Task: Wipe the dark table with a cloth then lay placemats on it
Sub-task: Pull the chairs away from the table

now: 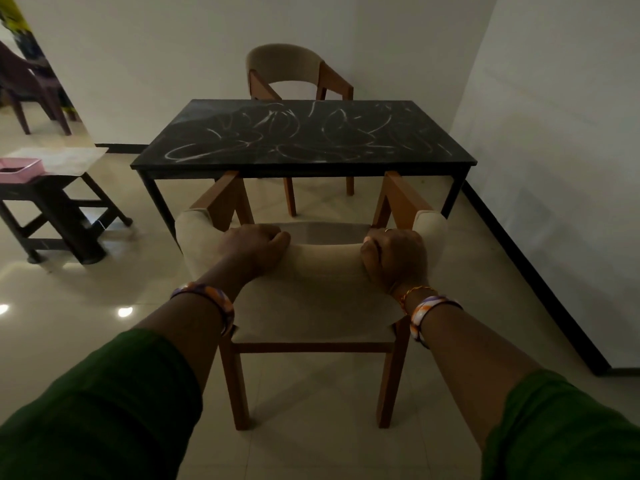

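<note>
Head view. I am watching both hands gripping the padded top rail of the near chair (311,271), which is standing at 6 o'clock from the dark table (301,133). The left hand (254,245) is curling its fingers over the rail toward 10 o'clock of the chair back; the right hand (394,256) is wrapping the rail at 2 o'clock, thumb pressing the near face. Both wrists are wearing patterned bangles and both arms are showing green sleeves. The chair's wooden arm ends are sitting just under the table's near edge. The tabletop is showing pale swirling streaks across its dark surface. A second chair (287,71) is standing at the table's 12 o'clock, against the wall. At 9 o'clock a dark stool (59,209) is carrying a pink tray (20,168) and a pale flat sheet (65,159); whether that sheet is a placemat I cannot tell.
</note>
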Tool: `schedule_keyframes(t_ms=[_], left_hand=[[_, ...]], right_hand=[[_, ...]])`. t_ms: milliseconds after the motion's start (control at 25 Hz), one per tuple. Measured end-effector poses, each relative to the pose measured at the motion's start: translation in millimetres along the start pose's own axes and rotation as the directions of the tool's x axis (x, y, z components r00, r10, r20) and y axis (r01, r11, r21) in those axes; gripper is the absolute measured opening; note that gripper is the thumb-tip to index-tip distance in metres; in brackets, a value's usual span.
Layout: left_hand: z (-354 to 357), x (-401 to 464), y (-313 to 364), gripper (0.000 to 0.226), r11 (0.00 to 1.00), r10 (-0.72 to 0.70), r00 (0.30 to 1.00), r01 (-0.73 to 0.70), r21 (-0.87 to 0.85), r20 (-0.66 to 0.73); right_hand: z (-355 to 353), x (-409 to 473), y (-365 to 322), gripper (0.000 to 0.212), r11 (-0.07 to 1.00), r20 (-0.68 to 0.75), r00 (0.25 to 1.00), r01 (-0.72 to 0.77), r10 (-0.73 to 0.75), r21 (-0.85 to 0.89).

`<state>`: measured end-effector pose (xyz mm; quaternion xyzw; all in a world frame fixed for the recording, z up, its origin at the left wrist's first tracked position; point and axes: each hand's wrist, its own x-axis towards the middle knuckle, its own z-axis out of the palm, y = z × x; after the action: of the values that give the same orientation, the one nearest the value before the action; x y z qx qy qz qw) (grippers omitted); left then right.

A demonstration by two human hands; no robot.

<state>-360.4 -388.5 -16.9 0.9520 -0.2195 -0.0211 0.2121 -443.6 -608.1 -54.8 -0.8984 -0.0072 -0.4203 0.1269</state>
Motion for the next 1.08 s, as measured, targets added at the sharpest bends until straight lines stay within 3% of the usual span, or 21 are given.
schedule_keyframes(t_ms=[120, 320, 440, 520, 600, 680, 760, 880, 1000, 1080], left_hand=[[3, -2, 0, 0.034, 1.000, -0.018, 0.998, 0.016, -0.027, -0.068], [-3, -4, 8, 0.035, 0.997, -0.067, 0.997, 0.065, -0.048, -0.044], [-10, 16, 15, 0.040, 0.975, -0.214, 0.965, 0.203, 0.088, 0.149], [-14, 27, 29, 0.041, 0.947, -0.296, 0.904, 0.235, 0.218, 0.309], [-14, 34, 54, 0.037, 0.951, -0.305, 0.834, 0.236, 0.201, 0.460], [-8, 37, 88, 0.035, 0.955, -0.295, 0.761, 0.237, 0.176, 0.577], [7, 41, 133, 0.038, 0.963, -0.257, 0.718, 0.247, 0.109, 0.647], [50, 62, 201, 0.046, 0.937, -0.213, 0.741, 0.339, -0.081, 0.637], [88, 87, 239, 0.052, 0.956, -0.242, 0.790, 0.293, -0.001, 0.563], [100, 103, 246, 0.054, 0.927, -0.326, 0.759, 0.375, 0.031, 0.563]], right_hand=[[2, 0, 1, 0.044, 1.000, -0.005, 1.000, 0.004, -0.004, 0.019], [0, -2, 2, 0.044, 0.999, -0.021, 1.000, 0.013, -0.012, 0.052], [0, -2, 4, 0.043, 0.996, -0.009, 1.000, 0.021, -0.020, 0.087], [-2, 0, 6, 0.045, 0.993, 0.047, 0.998, 0.024, -0.030, 0.116], [-8, 5, 19, 0.046, 0.981, 0.151, 0.978, 0.122, -0.145, 0.153], [-19, 14, 48, 0.050, 0.942, 0.362, 0.886, 0.197, -0.290, 0.271], [-26, 23, 93, 0.059, 0.922, 0.538, 0.770, 0.169, -0.345, 0.349], [-27, 28, 170, 0.063, 0.910, 0.600, 0.742, 0.033, -0.299, 0.412], [-23, 34, 215, 0.049, 0.922, 0.727, 0.629, -0.041, -0.276, 0.386], [-15, 45, 228, 0.046, 0.909, 0.758, 0.564, -0.031, -0.328, 0.416]])
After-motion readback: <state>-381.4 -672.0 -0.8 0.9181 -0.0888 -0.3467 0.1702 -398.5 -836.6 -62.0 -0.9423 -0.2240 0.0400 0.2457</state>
